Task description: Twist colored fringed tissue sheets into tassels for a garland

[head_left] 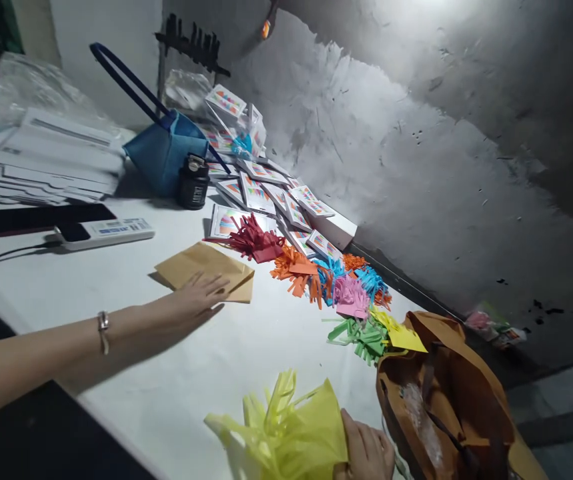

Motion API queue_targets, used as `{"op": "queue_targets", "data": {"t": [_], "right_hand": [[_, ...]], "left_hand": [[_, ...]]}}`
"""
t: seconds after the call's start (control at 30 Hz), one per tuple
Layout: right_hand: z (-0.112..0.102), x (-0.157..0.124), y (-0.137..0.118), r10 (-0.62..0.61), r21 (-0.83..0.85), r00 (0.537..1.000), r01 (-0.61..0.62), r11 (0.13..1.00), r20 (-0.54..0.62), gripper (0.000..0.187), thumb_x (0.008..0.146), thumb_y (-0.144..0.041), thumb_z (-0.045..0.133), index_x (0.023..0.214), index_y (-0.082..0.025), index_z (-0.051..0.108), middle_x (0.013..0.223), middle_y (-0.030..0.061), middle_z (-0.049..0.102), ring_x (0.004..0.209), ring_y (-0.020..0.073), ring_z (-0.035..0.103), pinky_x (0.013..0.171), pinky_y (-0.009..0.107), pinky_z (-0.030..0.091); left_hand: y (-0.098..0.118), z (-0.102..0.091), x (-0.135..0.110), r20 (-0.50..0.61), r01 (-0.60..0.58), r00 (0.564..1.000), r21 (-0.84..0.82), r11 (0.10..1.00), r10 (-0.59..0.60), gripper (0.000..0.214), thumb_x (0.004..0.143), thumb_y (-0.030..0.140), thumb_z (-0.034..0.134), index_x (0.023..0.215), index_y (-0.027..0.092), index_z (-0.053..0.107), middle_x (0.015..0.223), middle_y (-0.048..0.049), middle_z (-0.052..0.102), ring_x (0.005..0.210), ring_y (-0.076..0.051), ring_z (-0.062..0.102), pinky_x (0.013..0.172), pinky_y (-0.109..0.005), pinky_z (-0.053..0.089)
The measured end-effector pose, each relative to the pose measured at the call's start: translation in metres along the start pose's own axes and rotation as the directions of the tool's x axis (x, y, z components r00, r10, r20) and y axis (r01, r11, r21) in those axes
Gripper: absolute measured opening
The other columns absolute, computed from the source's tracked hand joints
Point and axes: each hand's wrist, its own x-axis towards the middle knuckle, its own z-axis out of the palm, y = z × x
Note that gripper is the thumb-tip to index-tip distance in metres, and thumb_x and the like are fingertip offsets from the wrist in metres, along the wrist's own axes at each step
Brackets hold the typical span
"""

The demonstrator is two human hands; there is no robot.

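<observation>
Flat on the folded brown paper [193, 262], left of the frame's middle, lies the left hand [200, 297], its fingers out and a little apart. At the bottom, the right hand [366, 450] has its fingers closed on one end of the yellow fringe [301, 433]. Bright paper tassels [351, 297] run from the middle toward the brown bag [483, 373], lower right.

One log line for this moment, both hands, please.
Left hand: flat on brown paper | Right hand: gripping yellow fringed sheet | Beside right hand: brown bag
</observation>
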Motion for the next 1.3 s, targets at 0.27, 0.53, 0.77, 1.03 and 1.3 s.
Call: {"op": "queue_targets", "data": {"t": [0.27, 0.53, 0.77, 1.03, 1.3], "right_hand": [[0.001, 0.035, -0.038, -0.112, 0.095, 0.989, 0.121, 0.988, -0.101, 0.044, 0.094, -0.016, 0.036, 0.133, -0.018, 0.059, 0.085, 0.0097, 0.07, 0.076, 0.0227, 0.068, 0.092, 0.05, 0.041], [-0.016, 0.033, -0.039, -0.107, -0.031, 0.978, 0.103, 0.994, -0.181, 0.041, 0.102, -0.019, 0.033, 0.128, -0.018, 0.064, 0.089, 0.0107, 0.07, 0.081, 0.0224, 0.068, 0.094, 0.05, 0.041], [-0.01, 0.034, -0.033, -0.11, 0.034, 0.976, 0.118, 0.992, -0.189, 0.04, 0.097, -0.008, 0.036, 0.124, -0.01, 0.064, 0.096, 0.014, 0.064, 0.088, 0.0221, 0.064, 0.095, 0.052, 0.038], [0.002, 0.039, -0.029, -0.036, 0.039, 0.99, 0.042, 0.998, -0.135, 0.036, 0.092, -0.003, 0.042, 0.12, -0.009, 0.063, 0.093, 0.0093, 0.059, 0.088, 0.0203, 0.057, 0.096, 0.046, 0.038], [-0.028, 0.052, 0.014, -0.049, -0.17, 0.994, 0.031, 0.985, -0.102, 0.05, 0.079, 0.007, 0.036, 0.112, -0.015, 0.066, 0.088, 0.0069, 0.061, 0.086, 0.02, 0.058, 0.09, 0.043, 0.042]], "left_hand": [[0.133, 0.019, 0.045, 0.447, 0.213, 0.89, -0.581, 0.786, 0.089, 0.064, 0.089, 0.058, 0.065, 0.141, 0.022, 0.052, 0.152, -0.0152, 0.049, 0.136, -0.032, 0.046, 0.114, -0.046, 0.034], [0.172, 0.037, 0.08, 0.692, 0.574, 0.699, -0.694, 0.435, 0.181, 0.057, 0.079, 0.071, 0.069, 0.073, 0.015, 0.063, 0.061, 0.0043, 0.049, 0.056, -0.012, 0.043, 0.053, -0.023, 0.033], [0.184, 0.052, 0.061, 0.824, 0.841, 0.496, -0.534, 0.082, 0.273, 0.066, 0.076, 0.074, 0.066, 0.098, 0.013, 0.074, 0.084, -0.0076, 0.075, 0.065, -0.022, 0.066, 0.067, -0.033, 0.052], [0.197, 0.061, 0.047, 0.794, 0.856, 0.516, -0.457, -0.242, 0.321, 0.076, 0.069, 0.086, 0.059, 0.097, 0.017, 0.074, 0.101, -0.0078, 0.078, 0.103, -0.026, 0.069, 0.087, -0.032, 0.055], [0.203, 0.08, 0.022, 0.73, 0.907, 0.418, -0.366, -0.207, 0.54, 0.046, 0.07, 0.048, 0.078, 0.085, 0.005, 0.078, 0.062, -0.0086, 0.069, 0.048, -0.017, 0.06, 0.04, -0.024, 0.044]]}}
